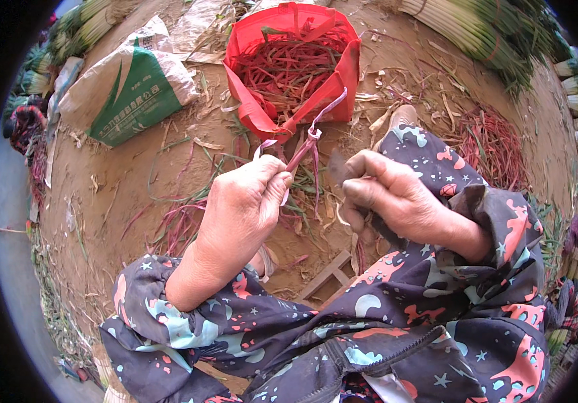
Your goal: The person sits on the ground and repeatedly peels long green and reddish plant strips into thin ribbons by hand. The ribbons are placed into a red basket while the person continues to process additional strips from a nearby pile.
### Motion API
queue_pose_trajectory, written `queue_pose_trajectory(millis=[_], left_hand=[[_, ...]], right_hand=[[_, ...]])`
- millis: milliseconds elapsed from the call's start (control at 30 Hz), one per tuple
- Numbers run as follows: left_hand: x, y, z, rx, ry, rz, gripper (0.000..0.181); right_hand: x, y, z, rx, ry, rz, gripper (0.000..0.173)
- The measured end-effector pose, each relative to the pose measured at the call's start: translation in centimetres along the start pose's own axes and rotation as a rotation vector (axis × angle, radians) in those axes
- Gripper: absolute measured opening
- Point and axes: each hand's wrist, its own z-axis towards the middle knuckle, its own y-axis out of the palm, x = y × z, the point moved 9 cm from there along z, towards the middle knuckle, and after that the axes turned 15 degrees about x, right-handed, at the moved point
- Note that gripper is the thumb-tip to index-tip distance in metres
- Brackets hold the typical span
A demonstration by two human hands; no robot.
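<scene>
My left hand [246, 201] pinches a few reddish-purple strips [296, 157] between thumb and fingers. A pale knot [314, 135] joins them near their upper end, and one loose tail rises over the front of the red fabric bag [348, 75]. To the right, apart from the strips, my right hand [389, 194] is curled around a dark, thin, blurred thing [338, 167]. It sticks out past the fingertips; what it is cannot be made out. Tangled red and brownish strips [289, 65] fill the bag, which stands upright on the soil just beyond my hands.
A green and white woven sack [137, 95] bearing writing lies left of the bag. Red strips [493, 146] are heaped at right. Bundled green onions [462, 25] lie at upper right. A wooden frame [326, 277] sits below my hands. Another person [27, 123] is at far left.
</scene>
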Motion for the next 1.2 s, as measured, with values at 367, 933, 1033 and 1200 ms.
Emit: queue_pose_trajectory(millis=[367, 933, 1033, 1200], left_hand=[[1.5, 1.0, -1.4, -0.087, 0.154, 0.052, 0.008], [2.4, 1.6, -2.8, -0.193, 0.177, 0.051, 0.016], [2.4, 1.7, -2.5, -0.137, 0.256, 0.067, 0.015], [-4.1, -2.8, -3.7, -0.012, -0.08, 0.095, 0.022]], right_hand=[[-0.9, -0.4, 0.4, 0.179, -0.423, -0.565, 0.014], [-1.3, -1.7, -1.8, 0.288, -0.391, -0.328, 0.015], [-1.7, -2.7, -2.7, 0.31, -0.552, -0.426, 0.016], [-5.0, -16.3, -2.7, 0.894, -0.52, 0.217, 0.017]])
